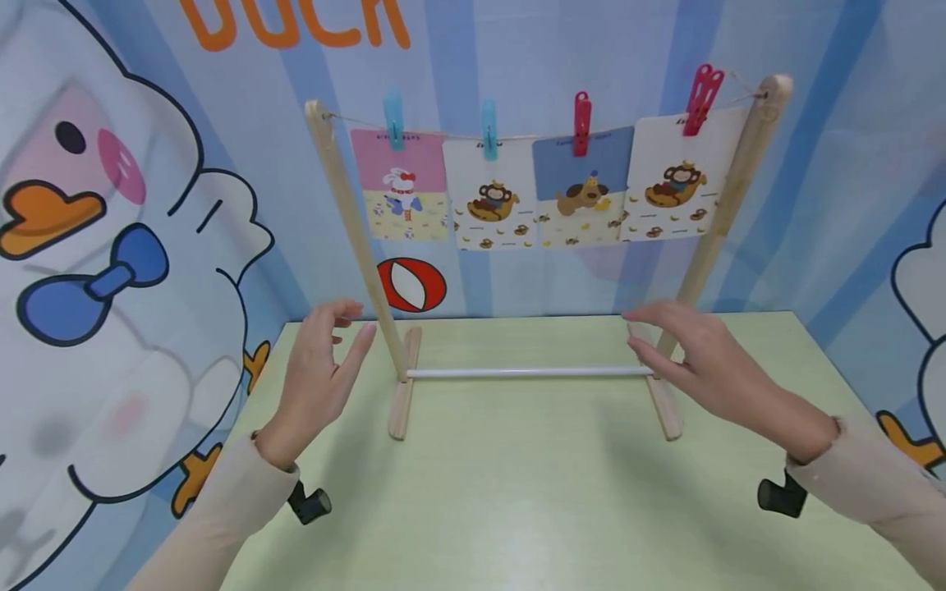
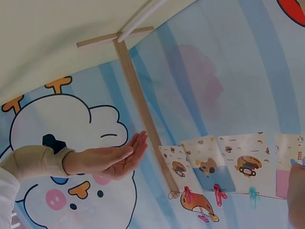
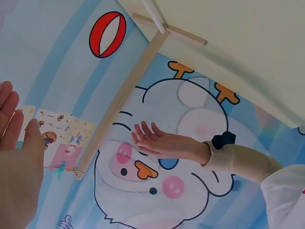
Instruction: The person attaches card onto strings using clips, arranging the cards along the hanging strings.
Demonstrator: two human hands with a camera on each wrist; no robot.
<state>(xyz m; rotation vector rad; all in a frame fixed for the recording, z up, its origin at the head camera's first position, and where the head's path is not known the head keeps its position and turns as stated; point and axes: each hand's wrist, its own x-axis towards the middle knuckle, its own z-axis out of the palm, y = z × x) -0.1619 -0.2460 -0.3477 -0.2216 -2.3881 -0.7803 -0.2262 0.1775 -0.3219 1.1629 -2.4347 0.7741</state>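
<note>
My left hand (image 1: 319, 369) hovers beside the left post of a wooden stand (image 1: 355, 222), fingers loosely bent and holding nothing. On the other side, my right hand (image 1: 713, 365) is in front of the right post's lower part, thumb and fingers apart with nothing between them. A string between the post tops carries a pink rabbit card (image 1: 402, 185), a white monkey card (image 1: 489, 193), a blue dog card (image 1: 584, 189) and another monkey card (image 1: 680, 176). Blue clothespins (image 1: 489, 130) pin the left cards; red clothespins (image 1: 582, 123) pin the right ones.
A white rod (image 1: 528, 373) joins the wooden feet (image 1: 401, 406) of the stand on the pale green table (image 1: 502, 492). Behind stands a blue striped backdrop (image 1: 517, 49) with cartoon ducks and a printed red ball (image 1: 414, 285).
</note>
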